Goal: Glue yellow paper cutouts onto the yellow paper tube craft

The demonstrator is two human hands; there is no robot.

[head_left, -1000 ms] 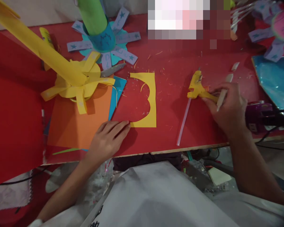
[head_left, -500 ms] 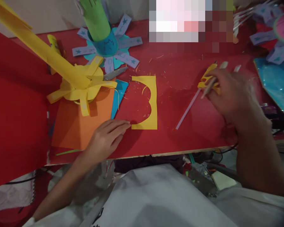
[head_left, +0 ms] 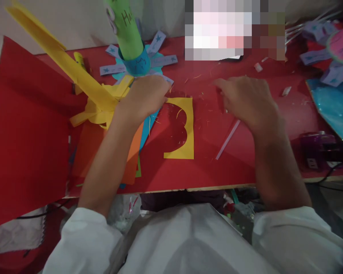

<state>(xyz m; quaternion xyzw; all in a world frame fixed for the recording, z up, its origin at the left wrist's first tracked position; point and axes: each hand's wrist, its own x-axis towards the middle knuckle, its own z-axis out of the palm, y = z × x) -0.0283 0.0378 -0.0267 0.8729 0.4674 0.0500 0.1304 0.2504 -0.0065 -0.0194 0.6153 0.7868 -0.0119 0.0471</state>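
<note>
A yellow paper frame [head_left: 189, 121] with a scalloped cut-out lies flat on the red tabletop [head_left: 171, 171]. Beside its upper left tip is my left hand [head_left: 148, 91], its fingers curled together; what is in them, if anything, is hidden. Over the table to the right, my right hand [head_left: 244, 97] hangs palm down, index finger stretched left and apart from the thumb, with nothing visible between them. Just below it lies a thin lilac paper strip [head_left: 228, 140]. Fine yellow paper trimmings [head_left: 179, 113] are scattered between the hands.
A yellow paper flower stand [head_left: 95, 108] rests over orange sheets [head_left: 133, 167] and blue paper [head_left: 149, 131] at left. Behind stands a green tube [head_left: 130, 40] in a blue base. A red panel [head_left: 31, 140] rises at left; a blue glossy packet [head_left: 335, 106] lies at right.
My left hand has moved up from the paper frame's lower left tip to its upper one. My right hand has shifted left; the yellow-handled thing and stick in it no longer show.
</note>
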